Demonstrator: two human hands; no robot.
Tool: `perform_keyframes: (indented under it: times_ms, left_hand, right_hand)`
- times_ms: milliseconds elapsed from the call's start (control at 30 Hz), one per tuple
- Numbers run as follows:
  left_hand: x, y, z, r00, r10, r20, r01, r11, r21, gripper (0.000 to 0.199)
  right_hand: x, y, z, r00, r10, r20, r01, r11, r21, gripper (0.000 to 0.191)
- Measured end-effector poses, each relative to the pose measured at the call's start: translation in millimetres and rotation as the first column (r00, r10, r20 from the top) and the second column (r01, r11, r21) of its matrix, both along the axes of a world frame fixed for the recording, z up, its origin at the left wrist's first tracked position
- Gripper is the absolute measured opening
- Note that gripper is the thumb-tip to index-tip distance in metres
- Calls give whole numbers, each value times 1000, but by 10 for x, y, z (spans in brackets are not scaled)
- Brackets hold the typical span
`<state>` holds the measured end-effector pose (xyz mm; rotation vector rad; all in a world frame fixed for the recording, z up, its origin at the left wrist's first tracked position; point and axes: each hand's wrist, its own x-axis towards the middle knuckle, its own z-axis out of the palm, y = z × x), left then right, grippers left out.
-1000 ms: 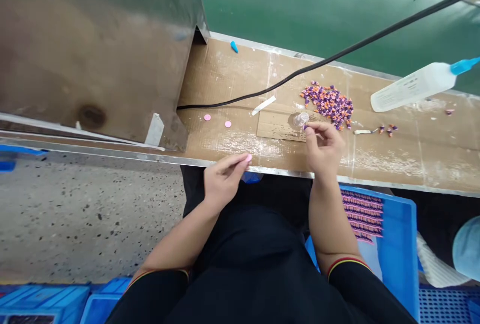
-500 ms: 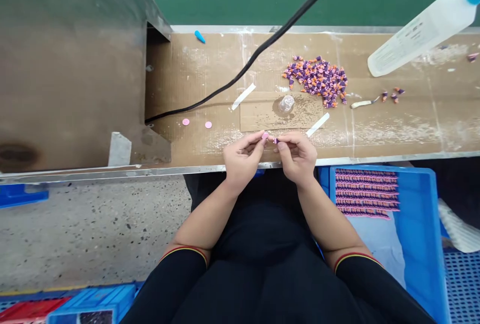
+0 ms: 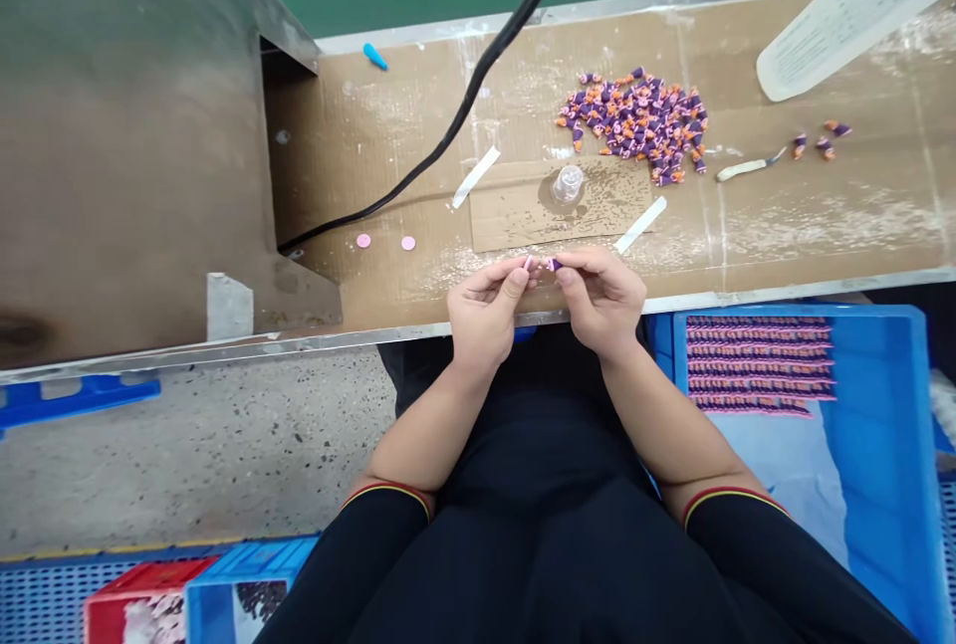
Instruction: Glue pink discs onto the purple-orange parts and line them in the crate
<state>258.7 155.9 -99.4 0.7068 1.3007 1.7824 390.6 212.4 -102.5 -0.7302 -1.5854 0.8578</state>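
Note:
My left hand [image 3: 485, 311] pinches a small pink disc [image 3: 528, 263] between thumb and fingers, just above the bench's front edge. My right hand [image 3: 601, 301] holds a small purple piece [image 3: 554, 265] in its fingertips. The disc and the piece sit very close together, and I cannot tell whether they touch. Behind my hands lie a cardboard sheet [image 3: 560, 206] and a small transparent cup [image 3: 568, 183]. Beyond them is a heap of purple and orange pieces [image 3: 631, 121]. Two pink discs [image 3: 363, 240] lie to the left.
A blue tray [image 3: 777, 425] with rows of pink-and-purple pieces sits at my right. A black cable [image 3: 463, 107] crosses the bench, a squeeze bottle [image 3: 843, 17] lies far right, and a metal housing [image 3: 126, 156] stands left. Concrete floor lies below the bench's left side.
My hands have come together at the bench's front edge, from apart. The left hand has moved right with the pink disc, and the right hand has left the cup, holding a purple piece.

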Motion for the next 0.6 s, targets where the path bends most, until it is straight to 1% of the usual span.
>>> perform_keyframes:
  times_ms: [67,167,367,500,600]
  left_hand:
    - [53,25,-11,990,2,143,4,999,-47,38]
    - [88,65,-16,979,4,203,7,999,-53,42]
    - [80,92,8,978,-11,210,21,999,-46,41]
    - [81,89,5,983,-21,182,26,999,-26,37]
    - [88,87,-15,990,-3,140,7,1000,-28,37]
  right_hand:
    - [-8,-1,-8,999,-33,15,33,999,19,10]
    - [-25,-9,-7,997,-57,54,56,998,18,10]
    - [-53,-12,6,995,-73,62,68,994,81,11]
    - [-67,-12,9,996,-80,51,76,994,84,15]
    - [-72,-16,7,993,-96,64,90,992,93,13]
